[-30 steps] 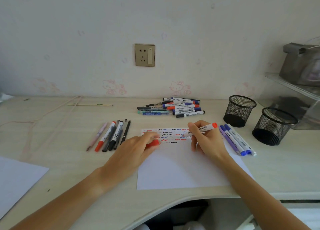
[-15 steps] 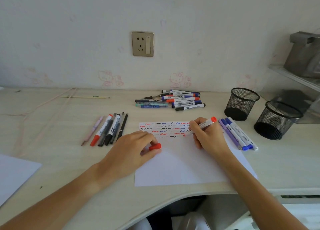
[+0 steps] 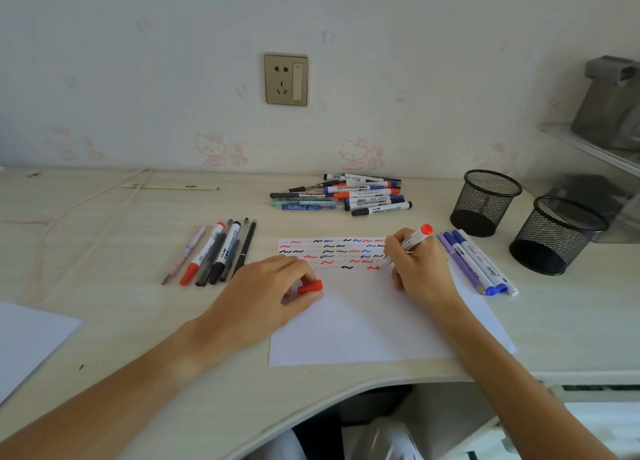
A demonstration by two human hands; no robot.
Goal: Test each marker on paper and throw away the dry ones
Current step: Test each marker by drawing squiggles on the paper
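**Red marker on the sheet, and plenty that could slip**

The white-barrelled marker with the red end (image 3: 412,240) is gripped in the right hand (image 3: 420,272), fingers curled round the barrel, tip down at the right end of the lowest row of squiggles on the white sheet of paper (image 3: 363,321). The tip itself is hidden behind the fingers, so whether it touches the paper cannot be told. The left hand (image 3: 266,293) rests on the sheet's left edge and pinches the small red plastic cap (image 3: 310,287) between thumb and fingers.

Now the risks. A fresh red squiggle sits just beside the right hand; a dragged palm could smear it. If the left hand lifts, the sheet may skid under the stroke. That cap is small and round, easy to drop and roll off the pale wooden desk (image 3: 104,251).

Sorting is the other hazard: the row of pens on the left (image 3: 214,251), the purple and blue pens on the right (image 3: 474,262) and the heap of markers at the back (image 3: 346,196) are unlabelled, so a dry marker could land in the wrong group. Two black mesh cups (image 3: 485,203) stand to the right.
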